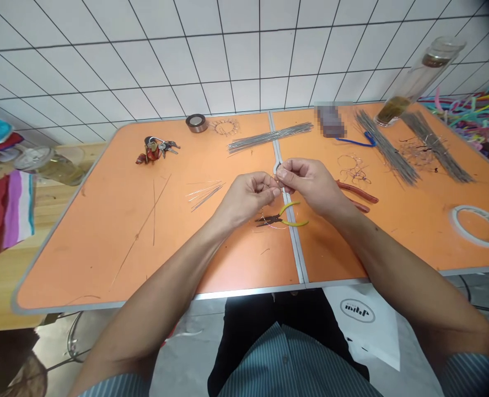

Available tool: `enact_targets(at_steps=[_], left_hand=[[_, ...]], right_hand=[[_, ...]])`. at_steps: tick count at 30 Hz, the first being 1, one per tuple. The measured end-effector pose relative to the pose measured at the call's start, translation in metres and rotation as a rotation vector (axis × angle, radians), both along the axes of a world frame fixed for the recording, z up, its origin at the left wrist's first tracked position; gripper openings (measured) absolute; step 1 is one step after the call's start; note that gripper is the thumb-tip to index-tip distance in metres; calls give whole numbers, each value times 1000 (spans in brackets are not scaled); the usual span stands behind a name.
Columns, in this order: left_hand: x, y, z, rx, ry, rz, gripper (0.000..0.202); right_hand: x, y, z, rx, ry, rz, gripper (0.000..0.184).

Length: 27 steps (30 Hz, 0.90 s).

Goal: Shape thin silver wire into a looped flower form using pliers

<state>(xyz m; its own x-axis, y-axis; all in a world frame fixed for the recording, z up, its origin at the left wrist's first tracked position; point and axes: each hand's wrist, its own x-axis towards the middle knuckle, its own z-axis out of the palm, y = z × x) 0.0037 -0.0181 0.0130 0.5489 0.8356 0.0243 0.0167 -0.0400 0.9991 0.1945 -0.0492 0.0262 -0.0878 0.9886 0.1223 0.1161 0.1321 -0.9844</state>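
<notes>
Both my hands meet above the middle of the orange table. My left hand and my right hand are each closed in a pinch on a small piece of thin wire held between them. Right under my hands lie yellow-handled pliers with a thin wire loop beside them. A few loose thin wires lie just left of my left hand. Red-handled pliers lie just right of my right wrist.
Bundles of grey wire lie across the back. A key bunch, a tape roll, a clear tape ring, a glass bottle and tangled wire scraps are also on the table. Another bottle lies left.
</notes>
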Motion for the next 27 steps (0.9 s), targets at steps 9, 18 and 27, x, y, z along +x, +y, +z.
enact_targets(at_steps=[9, 18, 27], left_hand=[[0, 0, 0, -61, 58, 1, 18], [0, -1, 1, -41, 87, 21, 13], [-1, 1, -2, -102, -5, 3, 42]], right_hand=[[1, 3, -6, 42, -24, -21, 39], [-1, 0, -1, 50, -30, -26, 37], [-2, -2, 0, 38, -20, -17, 42]])
